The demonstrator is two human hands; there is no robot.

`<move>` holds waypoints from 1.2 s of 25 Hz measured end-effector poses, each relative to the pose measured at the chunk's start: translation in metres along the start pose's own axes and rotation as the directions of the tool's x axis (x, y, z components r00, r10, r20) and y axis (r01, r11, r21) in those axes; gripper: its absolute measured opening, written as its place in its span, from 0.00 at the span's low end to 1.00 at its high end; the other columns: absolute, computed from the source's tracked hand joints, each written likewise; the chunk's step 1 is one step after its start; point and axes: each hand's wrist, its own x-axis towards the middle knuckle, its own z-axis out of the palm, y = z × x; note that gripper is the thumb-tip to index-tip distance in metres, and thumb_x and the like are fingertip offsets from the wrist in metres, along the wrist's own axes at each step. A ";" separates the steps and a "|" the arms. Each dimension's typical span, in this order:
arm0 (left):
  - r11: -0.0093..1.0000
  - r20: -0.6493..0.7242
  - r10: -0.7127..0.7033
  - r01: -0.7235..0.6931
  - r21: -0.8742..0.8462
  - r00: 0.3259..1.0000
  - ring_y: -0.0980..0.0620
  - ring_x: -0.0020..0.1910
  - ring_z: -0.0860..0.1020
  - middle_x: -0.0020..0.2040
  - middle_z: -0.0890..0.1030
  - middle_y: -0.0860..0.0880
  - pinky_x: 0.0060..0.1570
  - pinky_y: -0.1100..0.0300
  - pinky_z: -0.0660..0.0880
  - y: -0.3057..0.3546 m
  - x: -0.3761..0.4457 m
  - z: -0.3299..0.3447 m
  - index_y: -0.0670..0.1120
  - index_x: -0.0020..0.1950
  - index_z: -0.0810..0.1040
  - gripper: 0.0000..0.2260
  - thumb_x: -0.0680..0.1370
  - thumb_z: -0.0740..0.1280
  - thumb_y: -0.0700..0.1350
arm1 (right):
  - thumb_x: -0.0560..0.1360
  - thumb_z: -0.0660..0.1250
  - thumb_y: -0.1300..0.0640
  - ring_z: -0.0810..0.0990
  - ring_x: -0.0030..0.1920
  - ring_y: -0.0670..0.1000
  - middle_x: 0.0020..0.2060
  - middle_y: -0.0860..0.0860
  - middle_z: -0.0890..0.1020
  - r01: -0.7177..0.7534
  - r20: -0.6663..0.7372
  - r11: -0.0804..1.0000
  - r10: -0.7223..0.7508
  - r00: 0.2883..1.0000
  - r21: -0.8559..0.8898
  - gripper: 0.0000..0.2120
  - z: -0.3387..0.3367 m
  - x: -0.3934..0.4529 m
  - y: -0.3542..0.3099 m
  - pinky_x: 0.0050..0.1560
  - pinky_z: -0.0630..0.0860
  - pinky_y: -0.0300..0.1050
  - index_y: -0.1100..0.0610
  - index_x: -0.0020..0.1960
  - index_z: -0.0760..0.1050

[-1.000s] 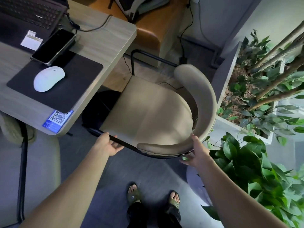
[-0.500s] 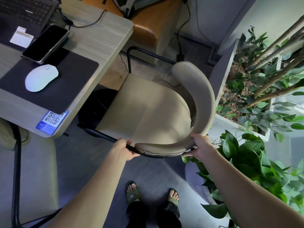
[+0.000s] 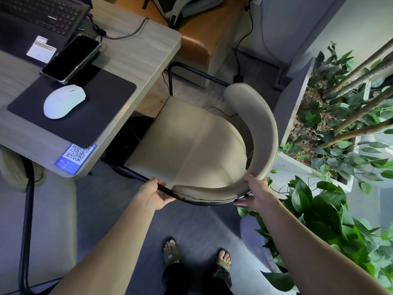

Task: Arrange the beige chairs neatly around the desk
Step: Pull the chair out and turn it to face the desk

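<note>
a: where does everything sit, biggest first?

b: the counter [image 3: 136, 58] fills ten to eleven o'clock of the view. the beige chair [image 3: 191, 143] stands at the centre, its seat front tucked just under the counter's corner, its curved backrest sweeping from one o'clock round to six.

a: how will it handle?

b: my guess is moderate weight: a stiff black metal tube frame [image 3: 197, 73] under a padded seat and back. the padding is soft and would give, so the frame is the better hold. it won't flex, and it looks more likely to slide across the floor than tip.

a: and the hands?

b: both arms reach forward from six o'clock. the left hand [image 3: 154, 195] is at seven o'clock of the chair, fingers curled round the bare tube just beside the backrest's end, thumb on top. the right hand [image 3: 255, 193] is at five o'clock, fingers wrapped under the rail beneath the padded back. both are closed on the chair.

a: anything close by?

b: the leafy plants [image 3: 314, 209] at four o'clock, almost touching the right wrist.
</note>
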 end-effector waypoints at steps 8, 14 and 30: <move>0.993 -0.041 0.096 -0.093 0.073 0.995 0.45 0.38 0.76 0.42 0.77 0.46 0.60 0.35 0.72 -0.021 0.010 0.000 0.42 0.42 0.69 0.13 0.83 0.60 0.49 | 0.78 0.65 0.61 0.74 0.61 0.70 0.62 0.59 0.70 -0.026 0.003 1.000 0.026 1.000 0.007 0.24 -0.011 0.001 0.009 0.43 0.78 0.74 0.55 0.70 0.59; 0.994 -0.021 0.102 -0.101 0.051 0.995 0.45 0.38 0.76 0.41 0.77 0.45 0.58 0.35 0.74 -0.034 0.015 -0.001 0.42 0.44 0.69 0.13 0.83 0.59 0.48 | 0.77 0.65 0.60 0.75 0.60 0.70 0.64 0.61 0.71 -0.034 -0.026 0.999 0.033 0.999 -0.025 0.22 -0.019 0.004 0.019 0.30 0.79 0.66 0.57 0.69 0.61; 0.984 0.092 0.015 -0.031 0.175 0.996 0.45 0.52 0.79 0.47 0.80 0.43 0.56 0.49 0.76 -0.013 -0.009 -0.023 0.41 0.58 0.74 0.12 0.81 0.62 0.48 | 0.79 0.67 0.54 0.78 0.49 0.58 0.57 0.59 0.76 -0.007 -0.009 0.979 0.009 1.000 0.203 0.19 -0.028 -0.041 0.022 0.53 0.75 0.56 0.59 0.67 0.69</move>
